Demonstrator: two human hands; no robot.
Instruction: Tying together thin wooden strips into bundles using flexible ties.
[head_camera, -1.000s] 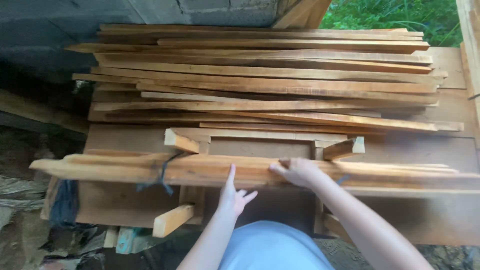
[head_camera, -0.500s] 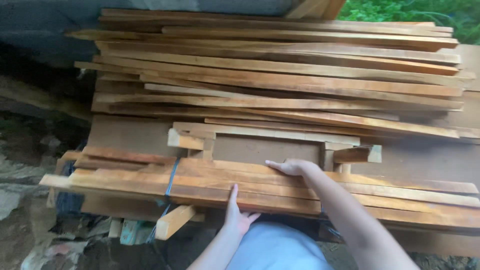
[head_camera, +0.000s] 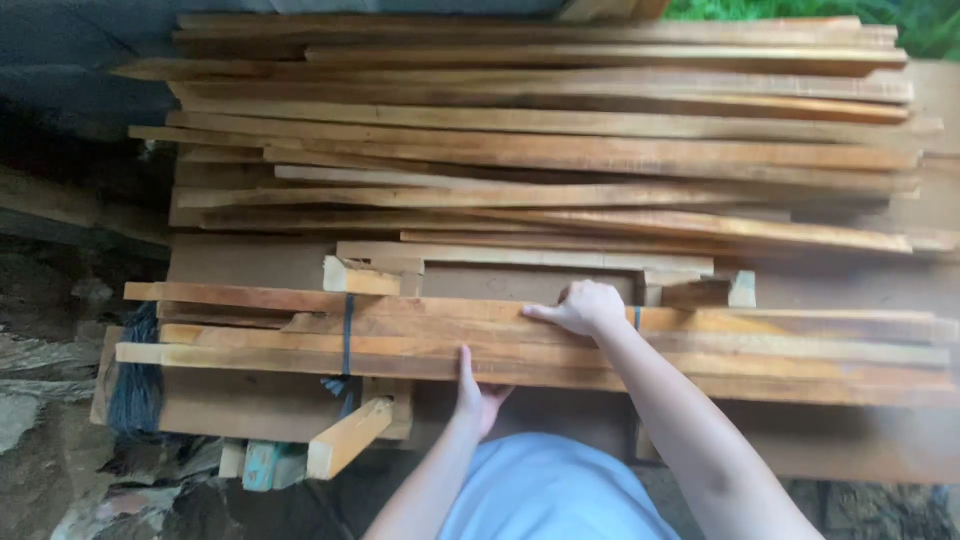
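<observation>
Two hands on tied plank bundle: left hand under edge, fingers hidden; right hand fingers curled on top.

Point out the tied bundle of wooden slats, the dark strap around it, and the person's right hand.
bundle of wooden slats (head_camera: 800, 345), head view, bare top face right of the hands
dark strap (head_camera: 348, 335), head view, its band crossing the slats
right hand (head_camera: 585, 308), head view, its back

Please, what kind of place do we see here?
Probably an outdoor woodworking or timber storage spot. A big stack of wooden slats lies on a board table, green plants show behind, and both hands, left hand and right hand, grip a tied bundle of slats.
</observation>
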